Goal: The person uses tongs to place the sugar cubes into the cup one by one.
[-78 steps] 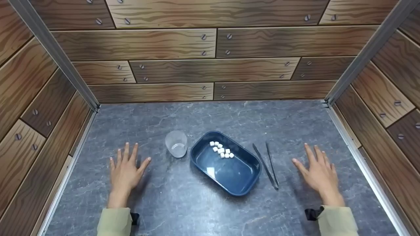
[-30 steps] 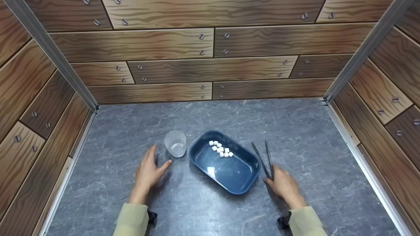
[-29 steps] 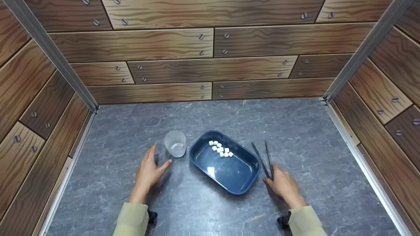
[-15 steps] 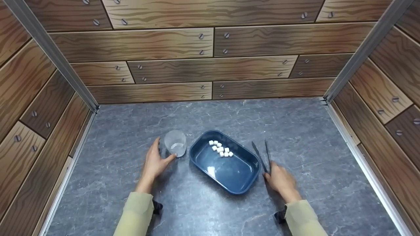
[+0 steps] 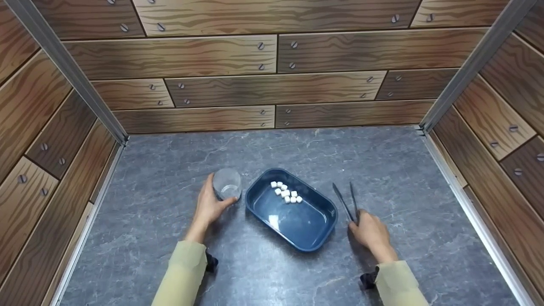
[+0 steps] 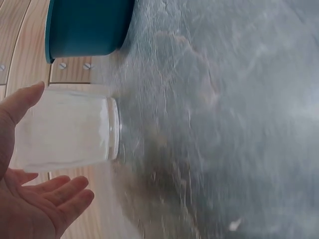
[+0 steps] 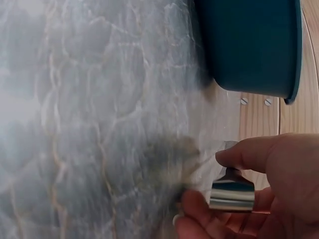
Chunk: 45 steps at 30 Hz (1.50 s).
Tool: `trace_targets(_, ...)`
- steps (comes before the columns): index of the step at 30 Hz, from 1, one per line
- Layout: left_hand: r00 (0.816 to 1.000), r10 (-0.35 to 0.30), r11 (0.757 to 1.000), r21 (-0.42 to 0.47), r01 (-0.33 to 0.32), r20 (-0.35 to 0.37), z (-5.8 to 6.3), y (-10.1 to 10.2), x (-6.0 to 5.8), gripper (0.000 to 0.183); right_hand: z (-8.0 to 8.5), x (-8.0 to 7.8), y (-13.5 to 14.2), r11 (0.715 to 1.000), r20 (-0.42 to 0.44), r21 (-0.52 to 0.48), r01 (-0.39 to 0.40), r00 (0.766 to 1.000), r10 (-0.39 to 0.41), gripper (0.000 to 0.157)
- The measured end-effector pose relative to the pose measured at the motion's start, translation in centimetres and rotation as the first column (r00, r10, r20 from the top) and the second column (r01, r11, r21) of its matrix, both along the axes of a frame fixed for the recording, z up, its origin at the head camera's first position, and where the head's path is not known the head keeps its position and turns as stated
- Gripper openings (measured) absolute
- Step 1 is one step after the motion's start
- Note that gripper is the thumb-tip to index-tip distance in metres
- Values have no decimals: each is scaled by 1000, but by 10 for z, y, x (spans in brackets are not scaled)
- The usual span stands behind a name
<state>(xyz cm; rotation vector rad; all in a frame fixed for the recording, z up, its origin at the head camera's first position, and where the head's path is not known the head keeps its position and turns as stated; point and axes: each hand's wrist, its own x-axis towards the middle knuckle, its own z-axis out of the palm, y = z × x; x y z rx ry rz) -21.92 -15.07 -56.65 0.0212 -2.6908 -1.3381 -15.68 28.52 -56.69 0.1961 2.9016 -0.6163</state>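
My left hand [image 5: 210, 204] is at a clear cup [image 5: 228, 180], thumb across its near side and fingers along its left. In the left wrist view the cup [image 6: 70, 129] stands upright on the table between the thumb [image 6: 25, 102] and several extended fingers, some visibly apart from its wall. My right hand [image 5: 370, 229] pinches slim metal tongs [image 5: 343, 202] by their joined end, their arms spread and pointing away. In the right wrist view the shiny bent end of the tongs [image 7: 232, 194] shows between thumb and fingers. Several small white cubes [image 5: 285, 193] lie in a blue tray [image 5: 293, 229].
The tray sits between the cup and the tongs, set at a slant. Grey marbled tabletop [image 5: 272, 276] lies beneath everything. Wood-patterned walls [image 5: 272, 89] with metal corner posts [image 5: 80, 80] enclose the left, right and far sides.
My left hand has moved forward and right until its thumb and fingers flank the cup. The right hand has come to the tongs, gripped them and shifted them slightly right. Cup and tray stay put.
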Motion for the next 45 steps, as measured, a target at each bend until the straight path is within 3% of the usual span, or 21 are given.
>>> trace_targets(10, 998, 51, 996, 69, -54, 38, -3, 8, -8, 108, 5, 1, 8, 999, 41, -30, 46, 998, -44, 56)
trace_targets(22, 998, 68, 981, 181, -67, 1, -14, 11, -15, 100, 3, 1, 8, 997, 42, -60, 50, 998, -47, 56)
trace_targets(31, 997, 81, 975, 209, -76, -16, -17, 11, -16, 92, 3, -2, 10, 996, 62, -46, 72, 996, -69, 71)
trace_targets(45, 996, 89, 972, 217, -87, 3, -22, 9, -8, 94, 2, -4, 20, 998, 59, 0, 62, 996, -62, 53)
